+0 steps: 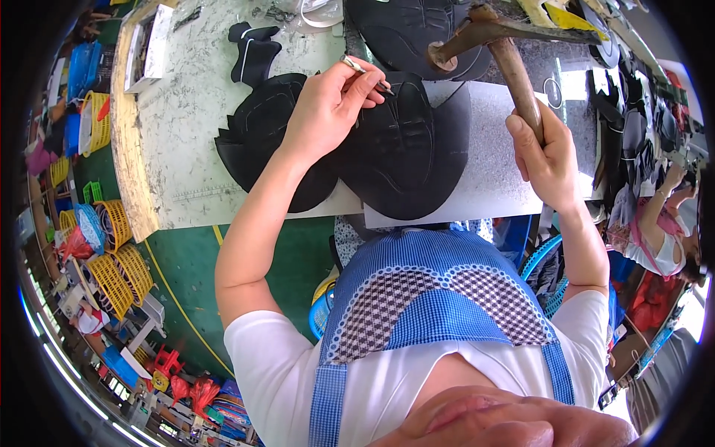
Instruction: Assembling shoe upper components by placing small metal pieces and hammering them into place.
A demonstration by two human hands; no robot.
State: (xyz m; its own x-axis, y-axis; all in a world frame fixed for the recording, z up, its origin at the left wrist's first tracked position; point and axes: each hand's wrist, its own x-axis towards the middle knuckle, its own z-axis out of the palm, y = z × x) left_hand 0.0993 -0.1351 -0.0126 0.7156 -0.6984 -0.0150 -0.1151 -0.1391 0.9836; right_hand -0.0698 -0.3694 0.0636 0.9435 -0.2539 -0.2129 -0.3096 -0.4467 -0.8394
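My left hand (324,112) is closed round a slim metal punch (352,64), its dark tip down at a black padded piece (398,167) with stitched lines. Whether the tip touches the piece, I cannot tell. Raised to the right, my right hand (547,160) grips the wooden handle of a hammer (514,78), with the head above the table's far side. Another black padded piece (272,123), with notched edges, lies under my left wrist and forearm. The stitched piece rests partly on a pale grey board (499,149).
Small black parts tied in a bundle (255,56) lie at the far left, near a white tray (149,48). More black pieces (398,30) are stacked behind the punch. Bundled black strips (633,127) lie at the right. Yellow baskets (112,283) stand left; a co-worker (655,223) sits right.
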